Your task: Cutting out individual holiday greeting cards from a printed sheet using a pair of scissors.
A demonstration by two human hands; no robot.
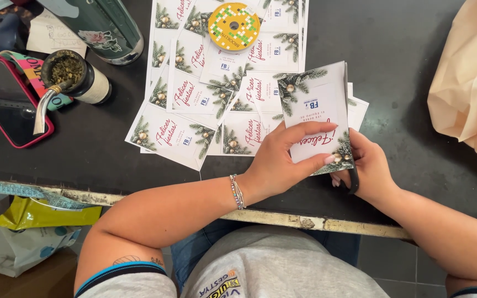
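left hand [282,160] grips card [318,107] | right hand [368,168] half hidden | scissors [351,138] mostly hidden

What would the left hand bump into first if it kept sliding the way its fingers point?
The left hand points right, across the card it holds. Going on, its fingertips would probably first meet the right hand gripping the card's right edge, just beside them.
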